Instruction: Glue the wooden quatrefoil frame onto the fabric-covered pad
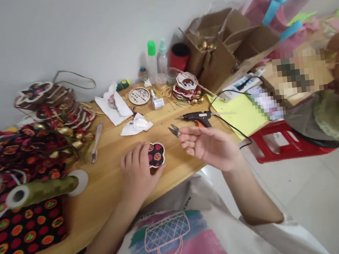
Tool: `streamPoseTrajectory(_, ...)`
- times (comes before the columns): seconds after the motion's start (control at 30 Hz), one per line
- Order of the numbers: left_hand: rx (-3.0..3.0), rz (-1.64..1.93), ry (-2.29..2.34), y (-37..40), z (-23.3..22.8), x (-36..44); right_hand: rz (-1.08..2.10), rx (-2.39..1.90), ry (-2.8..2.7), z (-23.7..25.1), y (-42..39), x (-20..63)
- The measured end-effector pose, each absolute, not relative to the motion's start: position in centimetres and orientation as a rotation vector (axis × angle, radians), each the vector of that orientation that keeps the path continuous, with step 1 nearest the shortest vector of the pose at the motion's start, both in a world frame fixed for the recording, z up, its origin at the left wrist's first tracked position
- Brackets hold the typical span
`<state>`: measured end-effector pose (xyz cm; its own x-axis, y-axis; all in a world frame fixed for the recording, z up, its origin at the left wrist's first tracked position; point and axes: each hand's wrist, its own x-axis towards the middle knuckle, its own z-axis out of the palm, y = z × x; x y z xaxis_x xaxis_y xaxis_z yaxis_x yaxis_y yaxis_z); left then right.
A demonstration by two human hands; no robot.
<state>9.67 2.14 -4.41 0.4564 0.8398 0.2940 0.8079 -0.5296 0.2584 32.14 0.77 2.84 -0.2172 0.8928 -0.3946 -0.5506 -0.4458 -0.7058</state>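
Fabric on the flower-shaped piece [156,154] is what you risk first: your left hand [136,174] presses it flat on the wooden surface [108,178], fingers draped over its near-left half, and the snips' tips point back toward those fingers. Your right hand [207,145] sits just right of the piece, lifted off the surface, thumb and forefinger pinching the small snips [174,130] while the other fingers lie loose. So light a pinch could let the blades twist or drop as you bring them in, nicking the print or a fingertip. Beyond the piece, up and to the right, the glue gun [198,118] lies with its black cord [233,126] trailing off the edge; your forearm could snag it. Left of the piece, the ribbon spool [43,191] rests on patterned cloth [25,227] and may roll.
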Motion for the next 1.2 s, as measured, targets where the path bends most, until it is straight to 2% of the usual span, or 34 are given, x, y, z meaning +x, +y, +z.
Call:
streamPoseTrajectory(0.33, 2.491, 0.539, 1.588, 2.1, -5.0, 11.4, 1.670, -1.159, -0.506, 0.7, -0.5, 32.8)
streamPoseTrajectory(0.4, 2.487, 0.537, 1.605, 2.1, -5.2, 11.6, 1.473, -1.269, -0.567, 0.3, -0.6, 33.4)
streamPoseTrajectory(0.57, 2.396, 0.497, 1.601, 2.4, -5.1, 11.4, 0.638, -1.898, -0.851, -1.9, -0.8, 35.7)
streamPoseTrajectory(0.67, 2.390, 0.453, 1.578, 2.7, -4.8, 10.5, 0.375, -2.233, -1.058, -3.3, -0.4, 36.8)
streamPoseTrajectory(0.83, 2.444, 0.396, 1.426, 3.9, -4.9, 7.7, 0.277, -2.435, -1.200, -4.8, 0.5, 36.8)
streamPoseTrajectory(1.2, 2.540, 0.404, 1.007, 8.0, -5.7, 5.9, 0.186, -2.409, -1.228, -6.1, 1.4, 37.0)
